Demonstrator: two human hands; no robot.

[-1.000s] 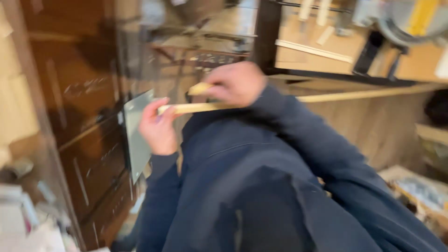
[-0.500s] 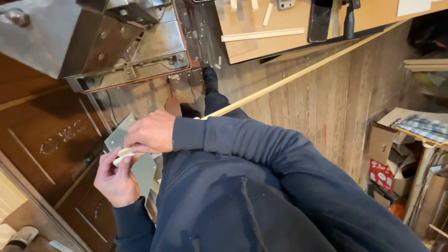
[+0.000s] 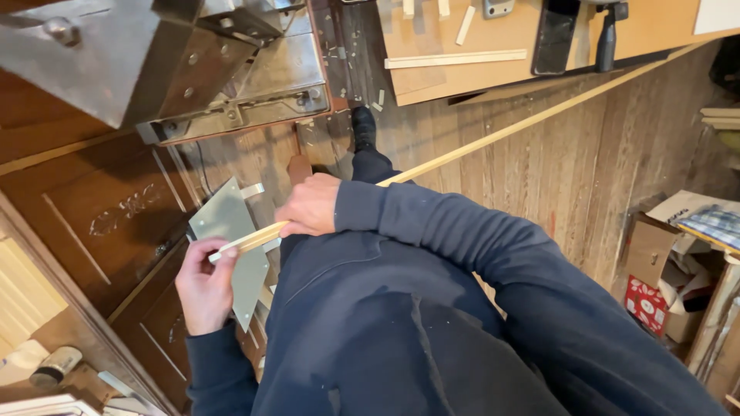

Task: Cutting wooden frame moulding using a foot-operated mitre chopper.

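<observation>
Both hands grip a long thin wooden strip [image 3: 478, 142].
Left hand [image 3: 204, 285] pinches its near end; right hand [image 3: 312, 206] closes around it just beyond, strip extending far past over the floorboards [image 3: 539, 177].

Warm, even indoor light, a dull sheen on the grey metal machine [image 3: 154, 62] at upper left, soft shadows, sharp focus throughout, wide-angle bending of lines toward the edges.

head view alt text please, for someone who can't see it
Seen from above, a person in a dark sweatshirt holds a long thin wooden strip, left hand pinching its near end, right hand gripping further along, above a plank floor.
</observation>
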